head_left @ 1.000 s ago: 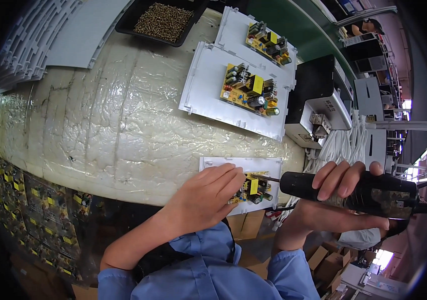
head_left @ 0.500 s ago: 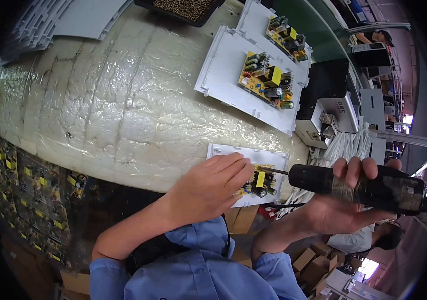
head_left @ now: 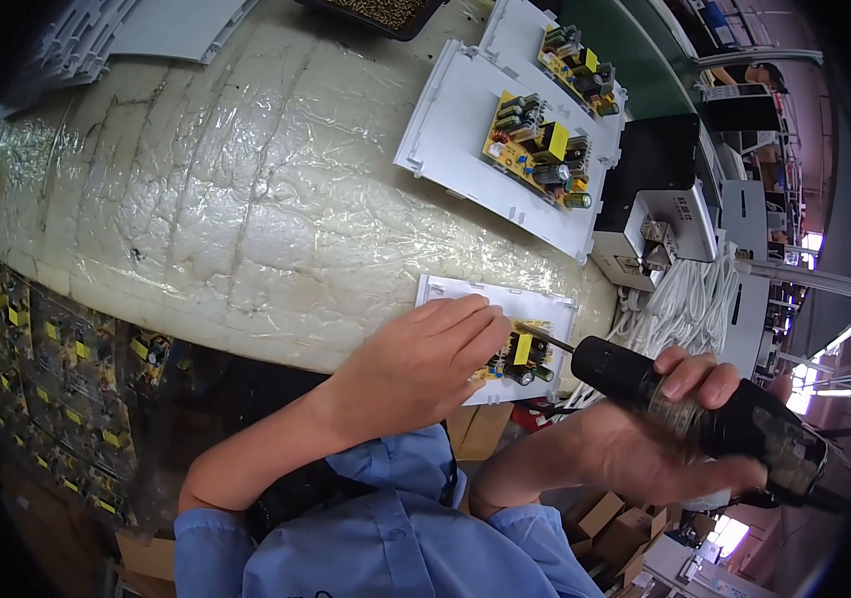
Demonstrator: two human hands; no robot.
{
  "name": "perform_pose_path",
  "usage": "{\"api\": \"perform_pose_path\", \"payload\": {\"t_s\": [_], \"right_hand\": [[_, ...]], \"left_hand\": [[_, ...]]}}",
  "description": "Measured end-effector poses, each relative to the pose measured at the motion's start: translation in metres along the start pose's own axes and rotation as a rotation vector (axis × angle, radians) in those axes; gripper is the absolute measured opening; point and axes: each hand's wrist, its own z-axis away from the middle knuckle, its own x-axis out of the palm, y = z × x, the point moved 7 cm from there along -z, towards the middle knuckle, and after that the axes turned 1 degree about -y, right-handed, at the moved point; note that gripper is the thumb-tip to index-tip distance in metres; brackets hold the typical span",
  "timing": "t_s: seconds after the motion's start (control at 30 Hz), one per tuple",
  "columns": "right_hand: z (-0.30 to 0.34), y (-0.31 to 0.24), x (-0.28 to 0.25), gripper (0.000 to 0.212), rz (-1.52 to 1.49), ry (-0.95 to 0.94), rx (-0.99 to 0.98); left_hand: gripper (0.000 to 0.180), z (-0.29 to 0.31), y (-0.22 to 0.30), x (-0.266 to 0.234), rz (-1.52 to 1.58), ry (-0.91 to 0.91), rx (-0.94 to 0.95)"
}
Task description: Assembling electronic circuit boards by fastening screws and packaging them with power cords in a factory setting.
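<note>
My right hand [head_left: 635, 448] is wrapped around a black electric screwdriver [head_left: 635, 384], its thin bit pointing left at a yellow circuit board [head_left: 523, 351]. The bit's tip meets the board's far side, close to my left fingertips. That board, with its yellow block and capacitors, lies on a white plastic panel [head_left: 542, 306] at the table's near edge. Over the left part of the panel, my left hand [head_left: 425, 361] has its fingers closed together beside the board. What they hold, if anything, is hidden beneath them.
Further back, two white panels [head_left: 442, 130] carry populated circuit boards [head_left: 542, 149]. A black tray of small brass-coloured screws [head_left: 385, 10] sits at the far edge. A black-and-white box [head_left: 650, 199] and bundled white cables [head_left: 684, 304] stand to the right. Bagged boards [head_left: 56, 399] hang low left.
The screwdriver's rear end has swung down and toward me, so the tool slopes more. My right hand has lowered with it. The left hand stays nearly in place.
</note>
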Motion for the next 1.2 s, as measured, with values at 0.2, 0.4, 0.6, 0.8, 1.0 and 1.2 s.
{"api": "perform_pose_path", "payload": {"t_s": [0.2, 0.4, 0.6, 0.8, 1.0, 1.2], "right_hand": [[0.007, -0.004, 0.018, 0.038, 0.600, 0.036, -0.256], [0.004, -0.005, 0.015, 0.034, 0.651, 0.214, -0.187], [-0.002, 0.001, 0.000, 0.045, 0.161, 0.187, -0.064], [-0.003, 0.003, -0.009, 0.063, 0.086, 0.127, 0.000], [-0.011, 0.002, -0.001, 0.096, -0.052, 0.007, 0.129], [-0.014, 0.003, -0.007, 0.088, -0.100, 0.006, 0.158]], "left_hand": [[0.064, -0.001, 0.000, -0.002, 0.010, 0.013, -0.007], [0.065, -0.001, 0.001, -0.001, 0.016, 0.021, -0.002], [0.065, 0.000, 0.001, 0.000, -0.001, 0.013, -0.001], [0.065, 0.000, 0.000, 0.001, -0.007, -0.001, -0.006], [0.063, 0.000, -0.001, 0.001, -0.015, 0.023, -0.001], [0.062, 0.000, 0.000, 0.002, -0.035, 0.016, 0.000]]}}
